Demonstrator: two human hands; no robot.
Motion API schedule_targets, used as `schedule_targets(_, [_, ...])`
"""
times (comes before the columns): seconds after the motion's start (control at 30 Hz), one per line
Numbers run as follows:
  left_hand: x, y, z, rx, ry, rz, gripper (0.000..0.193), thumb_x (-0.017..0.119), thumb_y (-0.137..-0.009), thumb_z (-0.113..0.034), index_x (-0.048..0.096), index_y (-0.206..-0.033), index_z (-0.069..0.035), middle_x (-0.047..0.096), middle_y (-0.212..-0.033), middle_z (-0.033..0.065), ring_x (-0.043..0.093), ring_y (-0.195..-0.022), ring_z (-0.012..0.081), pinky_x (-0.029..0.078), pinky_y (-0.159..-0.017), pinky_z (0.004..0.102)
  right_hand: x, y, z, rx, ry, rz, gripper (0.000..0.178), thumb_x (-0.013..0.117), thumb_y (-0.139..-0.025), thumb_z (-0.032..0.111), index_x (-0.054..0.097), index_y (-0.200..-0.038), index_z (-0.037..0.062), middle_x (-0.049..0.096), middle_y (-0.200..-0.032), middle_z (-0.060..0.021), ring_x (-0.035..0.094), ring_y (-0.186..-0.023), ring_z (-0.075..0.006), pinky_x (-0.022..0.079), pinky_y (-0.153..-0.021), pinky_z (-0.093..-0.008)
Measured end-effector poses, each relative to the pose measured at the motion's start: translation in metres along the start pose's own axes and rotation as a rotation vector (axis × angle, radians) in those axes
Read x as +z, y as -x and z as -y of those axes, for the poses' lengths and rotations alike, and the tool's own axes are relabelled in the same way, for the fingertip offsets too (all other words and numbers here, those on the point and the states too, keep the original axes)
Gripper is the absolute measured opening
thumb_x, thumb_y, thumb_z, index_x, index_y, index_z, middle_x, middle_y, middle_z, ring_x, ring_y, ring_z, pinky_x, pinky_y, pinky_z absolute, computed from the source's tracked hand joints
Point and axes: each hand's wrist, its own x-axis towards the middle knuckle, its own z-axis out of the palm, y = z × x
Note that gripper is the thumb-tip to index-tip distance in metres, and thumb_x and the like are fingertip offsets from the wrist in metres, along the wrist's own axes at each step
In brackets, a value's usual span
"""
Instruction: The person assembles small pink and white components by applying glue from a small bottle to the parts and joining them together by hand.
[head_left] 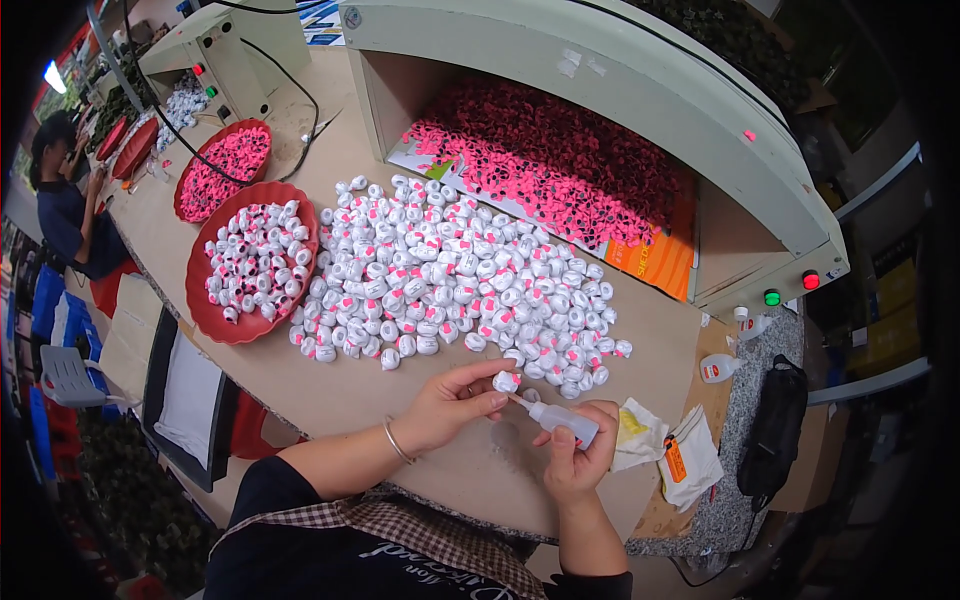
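Note:
Between the thumb and fingers of my left hand [447, 405] is a small round white piece [506, 382] with a pink patch. My right hand [582, 456] grips a small translucent squeeze bottle [562, 422], tilted so that its thin nozzle points at the white piece. The nozzle tip is at or very near the piece; contact is too small to tell. Just beyond my hands spreads a large heap of similar white pieces [440, 265], many with pink bits. A red scalloped bowl [204, 318] at the left holds more of them.
A pale green cabinet [600, 60] stands at the back, with many small pink-and-black parts [540, 150] inside. Behind the first bowl is another red bowl [182, 208] of pink parts. Small bottles [717, 368], white packets [690, 462] and a black pouch [772, 430] lie right. A co-worker [75, 200] sits far left.

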Motion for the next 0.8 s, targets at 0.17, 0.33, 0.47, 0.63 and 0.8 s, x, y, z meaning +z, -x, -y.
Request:
schedule_targets(0.17, [0.002,-0.001,0.000,0.020,0.031,-0.024,0.039,0.051,-0.081,-0.004,0.043,-0.119,-0.007,0.055,-0.096,0.0031,0.052,-0.083,0.0071,0.046,-0.070,0.0218,-0.004,-0.001,0.001,-0.018,0.031,-0.016,0.027,0.051,-0.082,0.018,0.038,-0.092,-0.0026,0.036,-0.088,-0.0104,0.049,-0.061,-0.0131,0.047,-0.043,-0.0217])
schedule_targets(0.33, [0.002,-0.001,0.001,0.016,0.018,-0.012,0.039,0.052,-0.081,-0.004,0.043,-0.119,-0.007,0.054,-0.097,0.0020,0.052,-0.082,0.0070,0.046,-0.069,0.0220,-0.005,-0.003,0.002,0.054,-0.126,-0.103,0.025,0.052,-0.080,0.013,0.038,-0.095,-0.0019,0.038,-0.090,-0.0111,0.051,-0.064,-0.0140,0.049,-0.048,-0.0237])
schedule_targets(0.47, [0.002,-0.001,-0.002,-0.009,0.019,-0.010,0.039,0.053,-0.080,-0.004,0.044,-0.118,-0.006,0.054,-0.096,0.0016,0.051,-0.083,0.0071,0.046,-0.069,0.0223,-0.017,-0.027,0.027,0.354,-0.271,-0.251,0.024,0.052,-0.077,0.001,0.038,-0.097,-0.0006,0.048,-0.091,-0.0114,0.055,-0.071,-0.0143,0.051,-0.058,-0.0258])
schedule_targets(0.63, [0.002,0.001,-0.008,-0.066,0.036,0.008,0.040,0.053,-0.080,-0.005,0.042,-0.119,-0.006,0.053,-0.098,0.0015,0.050,-0.086,0.0091,0.044,-0.070,0.0235,-0.037,-0.074,0.012,0.325,-0.135,-0.141,0.021,0.051,-0.077,0.000,0.039,-0.095,0.0011,0.055,-0.080,-0.0102,0.056,-0.074,-0.0143,0.050,-0.056,-0.0249])
schedule_targets(0.8, [0.003,-0.001,-0.009,-0.073,0.031,0.009,0.040,0.053,-0.081,-0.007,0.042,-0.119,-0.005,0.053,-0.099,0.0022,0.050,-0.087,0.0097,0.043,-0.070,0.0240,-0.042,-0.152,-0.064,0.182,0.396,-0.044,0.013,0.055,-0.074,0.005,0.051,-0.086,0.0022,0.056,-0.081,-0.0106,0.056,-0.073,-0.0201,0.045,-0.059,-0.0292])
